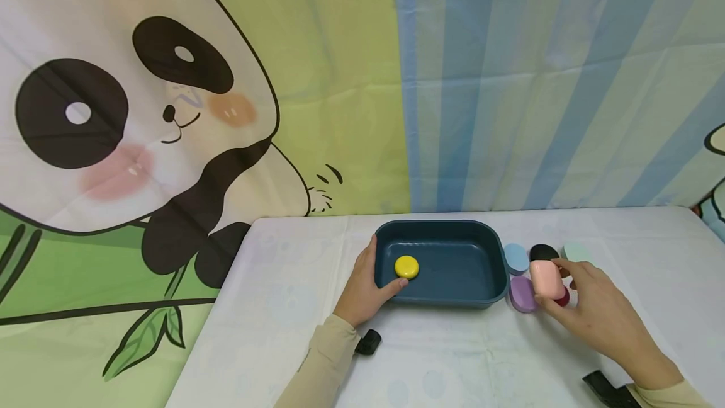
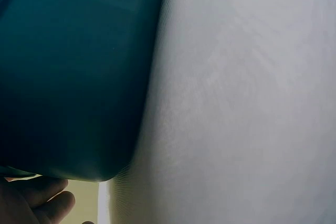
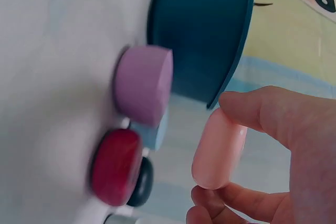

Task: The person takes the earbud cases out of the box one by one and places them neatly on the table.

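A dark teal rectangular basin [image 1: 447,302] stands on the table. My left hand [image 1: 365,291] grips its near left corner, thumb at the front rim and fingers along the left side. Inside it, toward the left, lies a yellow round disc [image 1: 406,267]. With thumb and fingertips, my right hand [image 1: 603,310] pinches a smooth pink rounded block [image 3: 218,149], raised above the table to the right of the basin. Below and beside this block are a purple piece [image 3: 143,84] and a red piece [image 3: 116,167], the red one mostly hidden in the head view.
Close to the basin's right side sit a light blue disc [image 1: 516,259], a black disc [image 1: 544,252] and a pale green disc [image 1: 576,252]. A white cloth covers the table [image 1: 283,307]. Behind it hangs a printed curtain [image 1: 340,80] with a panda.
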`<state>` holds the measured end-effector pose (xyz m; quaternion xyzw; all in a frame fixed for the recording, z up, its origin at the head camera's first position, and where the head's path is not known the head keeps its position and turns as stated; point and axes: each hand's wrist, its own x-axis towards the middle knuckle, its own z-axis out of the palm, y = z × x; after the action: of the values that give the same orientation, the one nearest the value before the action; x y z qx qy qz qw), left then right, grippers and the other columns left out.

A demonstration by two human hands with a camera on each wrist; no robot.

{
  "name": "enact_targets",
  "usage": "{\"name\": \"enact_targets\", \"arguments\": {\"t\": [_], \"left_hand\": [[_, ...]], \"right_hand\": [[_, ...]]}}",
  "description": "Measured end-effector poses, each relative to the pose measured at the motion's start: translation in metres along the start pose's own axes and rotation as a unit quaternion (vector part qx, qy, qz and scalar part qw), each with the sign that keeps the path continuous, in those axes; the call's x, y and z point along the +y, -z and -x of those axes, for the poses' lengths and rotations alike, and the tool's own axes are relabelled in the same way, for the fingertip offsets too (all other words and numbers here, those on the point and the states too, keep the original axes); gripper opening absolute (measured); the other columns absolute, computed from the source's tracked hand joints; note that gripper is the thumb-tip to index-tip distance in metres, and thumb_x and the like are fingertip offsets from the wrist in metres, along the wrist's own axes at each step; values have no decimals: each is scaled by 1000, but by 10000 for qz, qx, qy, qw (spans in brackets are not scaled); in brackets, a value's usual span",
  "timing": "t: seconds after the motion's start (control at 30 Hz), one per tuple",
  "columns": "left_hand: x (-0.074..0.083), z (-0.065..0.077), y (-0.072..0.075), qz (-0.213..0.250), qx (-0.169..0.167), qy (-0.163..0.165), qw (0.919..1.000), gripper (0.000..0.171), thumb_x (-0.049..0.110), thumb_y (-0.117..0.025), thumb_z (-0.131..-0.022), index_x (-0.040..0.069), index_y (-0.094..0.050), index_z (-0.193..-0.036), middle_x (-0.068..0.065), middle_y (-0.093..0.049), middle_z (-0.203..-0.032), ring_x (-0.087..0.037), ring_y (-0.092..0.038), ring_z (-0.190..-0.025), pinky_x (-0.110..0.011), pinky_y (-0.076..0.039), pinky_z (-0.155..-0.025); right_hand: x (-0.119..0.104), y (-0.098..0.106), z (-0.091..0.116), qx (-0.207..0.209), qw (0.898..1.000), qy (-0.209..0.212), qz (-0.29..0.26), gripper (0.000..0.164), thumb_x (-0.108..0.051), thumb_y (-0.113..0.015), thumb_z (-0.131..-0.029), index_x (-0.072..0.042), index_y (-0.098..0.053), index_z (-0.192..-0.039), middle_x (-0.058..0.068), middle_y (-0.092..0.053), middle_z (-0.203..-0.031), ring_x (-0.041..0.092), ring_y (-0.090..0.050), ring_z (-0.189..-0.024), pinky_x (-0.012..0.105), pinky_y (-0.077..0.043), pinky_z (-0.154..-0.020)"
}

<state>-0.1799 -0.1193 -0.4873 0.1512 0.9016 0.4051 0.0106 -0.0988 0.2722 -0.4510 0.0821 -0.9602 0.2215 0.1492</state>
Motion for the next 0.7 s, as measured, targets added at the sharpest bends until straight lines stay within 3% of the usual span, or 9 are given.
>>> {"name": "enact_targets", "arguments": {"t": [0.2, 0.7], "left_hand": [[1, 0, 1, -11, 2, 34, 10000, 112, 65, -68, -86, 15, -5, -163, -6, -18, -167, -24, -22, -151, -50, -27, -119], [1, 0, 1, 21, 5, -44, 10000, 111, 65, -68, -86, 15, -6, -163, -5, -18, -167, -24, -22, -151, -50, -27, -119]], "right_hand": [[15, 3, 4, -206, 9986, -477, 86, 74, -34, -88, -74, 10, -56, -124, 24, -61, -105, 35, -55, -86, 45, -46, -61], [50, 9, 17, -577, 9933, -851, 535, 73, -32, -83, -76, 17, -53, -120, 36, -57, -108, 49, -52, -92, 63, -48, -70]]}}
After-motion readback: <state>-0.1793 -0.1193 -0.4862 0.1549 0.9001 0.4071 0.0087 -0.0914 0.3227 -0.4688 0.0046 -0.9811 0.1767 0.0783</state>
